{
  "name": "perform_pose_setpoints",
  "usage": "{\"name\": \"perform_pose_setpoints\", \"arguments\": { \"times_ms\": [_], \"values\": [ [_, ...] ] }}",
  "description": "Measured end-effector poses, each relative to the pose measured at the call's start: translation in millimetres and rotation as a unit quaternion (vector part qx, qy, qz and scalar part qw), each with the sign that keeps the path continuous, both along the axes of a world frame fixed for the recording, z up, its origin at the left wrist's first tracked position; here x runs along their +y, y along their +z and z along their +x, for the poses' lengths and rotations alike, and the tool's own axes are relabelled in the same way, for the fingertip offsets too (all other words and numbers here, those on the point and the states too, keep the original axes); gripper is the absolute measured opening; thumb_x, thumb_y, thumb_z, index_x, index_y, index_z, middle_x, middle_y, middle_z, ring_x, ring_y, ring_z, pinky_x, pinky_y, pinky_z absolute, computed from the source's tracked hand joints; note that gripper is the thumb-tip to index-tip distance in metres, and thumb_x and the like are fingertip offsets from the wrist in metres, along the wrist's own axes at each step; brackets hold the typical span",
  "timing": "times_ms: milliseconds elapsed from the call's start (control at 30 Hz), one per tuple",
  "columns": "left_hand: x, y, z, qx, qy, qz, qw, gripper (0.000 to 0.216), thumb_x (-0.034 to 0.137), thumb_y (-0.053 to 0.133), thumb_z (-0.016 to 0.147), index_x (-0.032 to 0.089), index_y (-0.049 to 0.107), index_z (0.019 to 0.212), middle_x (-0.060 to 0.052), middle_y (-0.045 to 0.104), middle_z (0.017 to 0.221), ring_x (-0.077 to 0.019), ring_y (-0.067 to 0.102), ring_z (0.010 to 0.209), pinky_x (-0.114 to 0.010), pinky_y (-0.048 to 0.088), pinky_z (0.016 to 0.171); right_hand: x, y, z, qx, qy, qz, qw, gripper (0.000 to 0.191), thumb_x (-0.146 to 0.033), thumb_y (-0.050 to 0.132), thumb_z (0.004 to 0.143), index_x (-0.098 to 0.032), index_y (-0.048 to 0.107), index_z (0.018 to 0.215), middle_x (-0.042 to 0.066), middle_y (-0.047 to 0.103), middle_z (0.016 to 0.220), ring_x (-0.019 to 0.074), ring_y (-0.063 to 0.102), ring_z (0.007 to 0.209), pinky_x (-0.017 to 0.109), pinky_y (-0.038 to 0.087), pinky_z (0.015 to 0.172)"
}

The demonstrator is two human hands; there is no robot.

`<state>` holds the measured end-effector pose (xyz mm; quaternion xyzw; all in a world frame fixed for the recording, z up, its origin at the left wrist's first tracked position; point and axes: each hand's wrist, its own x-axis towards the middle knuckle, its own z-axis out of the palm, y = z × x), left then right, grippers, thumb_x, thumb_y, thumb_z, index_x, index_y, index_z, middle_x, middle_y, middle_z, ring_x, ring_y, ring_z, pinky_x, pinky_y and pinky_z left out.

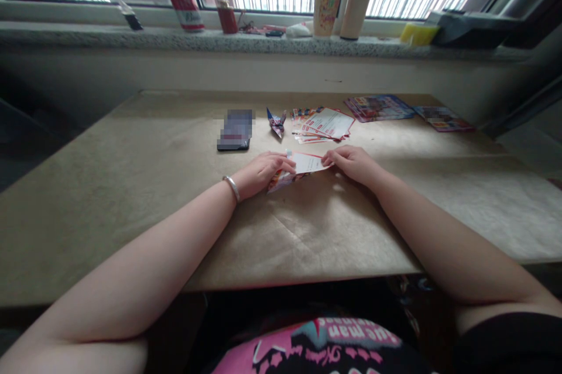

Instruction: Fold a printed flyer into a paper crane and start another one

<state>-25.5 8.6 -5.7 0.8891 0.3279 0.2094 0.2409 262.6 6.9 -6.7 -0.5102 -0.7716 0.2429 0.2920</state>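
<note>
A partly folded sheet of printed paper (306, 164) lies on the table between my hands, its white side up and a colourful patterned flap toward me. My left hand (266, 172) rests on the paper's left part, fingers stretched out flat over it. At the right corner, my right hand (349, 161) pinches the paper between thumb and fingers. Just beyond them stands a small folded paper crane (276, 123). Behind the paper, a fanned pile of printed sheets (325, 124) lies flat.
A dark phone (236, 131) lies left of the crane. Colourful booklets (380, 107) and another printed packet (443, 118) are at the table's back right. On the windowsill stand a red can (187, 9), a red bottle (227, 18), a patterned paper cup (327, 8) and a yellow item (419, 34).
</note>
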Motion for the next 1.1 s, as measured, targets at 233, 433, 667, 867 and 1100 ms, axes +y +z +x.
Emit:
{"name": "perform_pose_setpoints", "arguments": {
  "times_ms": [233, 433, 667, 867, 1100],
  "values": [
    [-2.0, 5.5, 5.4, 0.037, -0.018, 0.027, 0.999, 0.043, 0.041, 0.035, 0.097, 0.021, 0.072, 0.104, -0.007, 0.069, 0.122, -0.0210, 0.059, 0.119, -0.043, 0.038, 0.113, -2.5, 5.2, -1.7, -0.040, 0.063, 0.035, 0.997, 0.026, -0.036, 0.061, 0.084, -0.021, 0.071, 0.066, 0.006, 0.076, 0.089, 0.0207, 0.067, 0.084, 0.033, 0.052, 0.076],
    [-4.5, 5.3, 5.1, 0.076, -0.029, 0.068, 0.994, 0.033, 0.037, 0.050, 0.092, 0.020, 0.069, 0.113, -0.009, 0.066, 0.126, -0.0238, 0.054, 0.124, -0.043, 0.037, 0.112, -3.7, 4.9, 1.1, -0.086, 0.099, 0.074, 0.989, 0.017, -0.038, 0.070, 0.080, -0.023, 0.075, 0.088, 0.007, 0.073, 0.100, 0.0234, 0.064, 0.096, 0.040, 0.052, 0.087],
    [-16.9, 9.8, 8.7, 0.173, -0.006, 0.148, 0.974, 0.041, 0.046, 0.050, 0.093, 0.034, 0.061, 0.131, -0.007, 0.058, 0.127, -0.0269, 0.049, 0.119, -0.047, 0.033, 0.111, -5.9, 3.0, 1.1, -0.159, 0.078, 0.119, 0.977, 0.056, -0.041, 0.073, 0.078, -0.022, 0.062, 0.130, 0.013, 0.063, 0.128, 0.0313, 0.057, 0.117, 0.050, 0.046, 0.102],
    [-22.9, 10.1, 12.7, 0.187, -0.001, 0.162, 0.969, 0.046, 0.049, 0.052, 0.091, 0.026, 0.061, 0.129, -0.010, 0.057, 0.123, -0.0286, 0.045, 0.124, -0.045, 0.034, 0.112, -5.4, -0.2, -3.1, -0.182, -0.018, 0.135, 0.974, 0.070, -0.041, 0.073, 0.078, -0.018, 0.052, 0.141, 0.016, 0.056, 0.136, 0.0335, 0.052, 0.125, 0.051, 0.041, 0.109],
    [-21.0, 13.0, 14.7, 0.177, -0.053, 0.138, 0.973, 0.044, 0.046, 0.054, 0.092, 0.020, 0.059, 0.126, -0.008, 0.051, 0.145, -0.0268, 0.043, 0.133, -0.046, 0.026, 0.117, -5.4, 2.4, -8.3, -0.194, -0.082, 0.125, 0.970, 0.059, -0.042, 0.074, 0.075, -0.019, 0.061, 0.128, 0.015, 0.064, 0.119, 0.0326, 0.057, 0.113, 0.049, 0.046, 0.099]
  ]
}}
